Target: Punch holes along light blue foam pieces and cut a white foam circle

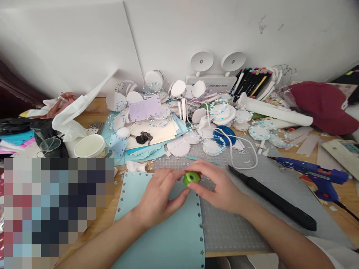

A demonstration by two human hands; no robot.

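Observation:
A small green hole punch (191,178) sits at the top edge of a light blue paper sheet (165,231), whose borders carry rows of punched star-shaped holes. My left hand (158,196) lies on the sheet with its fingers curled against the punch's left side. My right hand (217,186) grips the punch from the right and above. Both hands close on it together. The sheet lies partly on a grey cutting mat (232,224).
A black utility knife (272,198) lies on the mat to the right, a blue glue gun (314,175) beyond it. White paper discs, blue confetti, markers (252,80), a white cup (89,145) and a maroon cap (322,104) crowd the back. A blurred patch covers the lower left.

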